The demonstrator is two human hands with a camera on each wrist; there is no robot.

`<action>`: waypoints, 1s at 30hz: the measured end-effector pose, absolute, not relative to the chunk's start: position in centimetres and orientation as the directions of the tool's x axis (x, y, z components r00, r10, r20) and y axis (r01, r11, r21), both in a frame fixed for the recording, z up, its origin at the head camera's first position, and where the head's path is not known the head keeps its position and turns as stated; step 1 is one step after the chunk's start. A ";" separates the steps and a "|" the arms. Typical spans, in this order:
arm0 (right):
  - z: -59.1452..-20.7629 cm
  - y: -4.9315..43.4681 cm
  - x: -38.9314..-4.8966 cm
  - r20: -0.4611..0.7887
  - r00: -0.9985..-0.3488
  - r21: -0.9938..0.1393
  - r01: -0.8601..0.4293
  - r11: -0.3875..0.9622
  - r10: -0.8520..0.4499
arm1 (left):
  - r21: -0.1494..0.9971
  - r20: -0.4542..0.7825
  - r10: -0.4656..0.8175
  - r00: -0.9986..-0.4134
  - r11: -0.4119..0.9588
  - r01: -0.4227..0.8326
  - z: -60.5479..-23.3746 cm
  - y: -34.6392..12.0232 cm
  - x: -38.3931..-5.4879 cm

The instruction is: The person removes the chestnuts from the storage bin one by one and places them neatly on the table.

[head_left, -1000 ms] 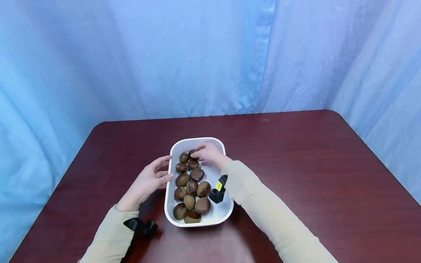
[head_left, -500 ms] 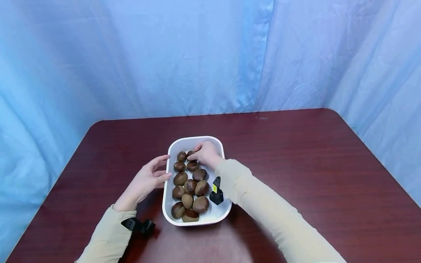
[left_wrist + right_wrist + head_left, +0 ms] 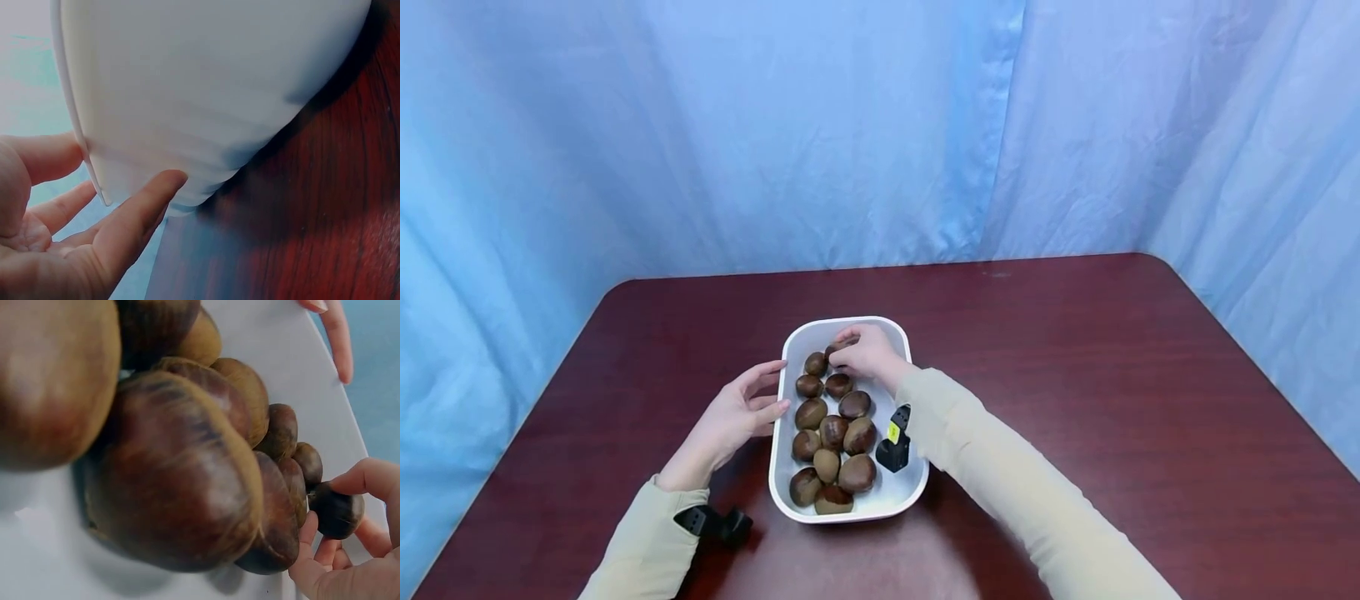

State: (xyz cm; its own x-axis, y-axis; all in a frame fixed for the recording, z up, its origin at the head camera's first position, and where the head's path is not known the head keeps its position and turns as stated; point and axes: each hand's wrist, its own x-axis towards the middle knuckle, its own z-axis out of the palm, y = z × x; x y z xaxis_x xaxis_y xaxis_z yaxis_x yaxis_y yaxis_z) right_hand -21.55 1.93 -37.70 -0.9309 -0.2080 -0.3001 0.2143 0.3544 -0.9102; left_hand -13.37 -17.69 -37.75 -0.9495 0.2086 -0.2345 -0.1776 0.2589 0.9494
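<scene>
A white rectangular tray (image 3: 892,500) holds several brown chestnuts (image 3: 832,432), mostly along its left side. Inside its far end, my right hand (image 3: 867,350) pinches a dark chestnut (image 3: 337,510) between thumb and fingers, close beside other chestnuts (image 3: 307,464). In the head view the fingers hide most of that chestnut. My left hand (image 3: 741,408) is at the tray's left side, fingers nearly straight. Seen from the left wrist, one fingertip (image 3: 72,153) meets the rim and another digit (image 3: 156,194) lies against the outer wall (image 3: 187,94).
The tray stands on a dark red wooden table (image 3: 1075,375). Light blue curtains (image 3: 820,133) hang behind and at both sides. A black wrist camera (image 3: 893,442) on the right sleeve overhangs the tray's right part; another camera (image 3: 722,525) sits on the left wrist.
My right fingers have closed further over the chestnut at the far end. A flat dark chestnut nearer the middle has shifted slightly right. My left hand stays at the tray's side.
</scene>
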 end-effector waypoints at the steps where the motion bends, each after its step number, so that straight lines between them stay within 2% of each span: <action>1: -37.7 1.9 -21.5 -0.309 -0.928 -0.913 0.228 0.337 -0.210 | 0.949 -0.235 0.207 -0.950 0.261 -0.178 -37.7 -17.7 -13.2; 12: -37.1 1.6 -21.1 -0.334 -0.905 -0.926 0.263 0.270 -0.264 | 0.950 -0.231 0.189 -0.955 0.255 -0.179 -37.7 -18.1 -12.6; 19: -36.6 1.8 -21.2 -0.305 -0.904 -0.952 0.282 0.119 -0.298 | 0.953 -0.225 0.184 -0.957 0.246 -0.177 -37.6 -18.3 -12.6; 30: -36.3 2.0 -21.3 -0.303 -0.909 -0.947 0.321 -0.017 -0.286 | 0.952 -0.226 0.192 -0.955 0.253 -0.174 -37.5 -17.8 -12.7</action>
State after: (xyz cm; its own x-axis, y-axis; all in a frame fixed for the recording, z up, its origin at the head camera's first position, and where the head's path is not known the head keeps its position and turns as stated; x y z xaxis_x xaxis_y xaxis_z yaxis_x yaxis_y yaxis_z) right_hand -21.33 1.99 -36.35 -0.9090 -0.2864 -0.3027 0.3209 -0.0174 -0.9470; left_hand -12.70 -17.77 -37.49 -0.9549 0.1924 -0.2260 -0.1742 0.2531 0.9516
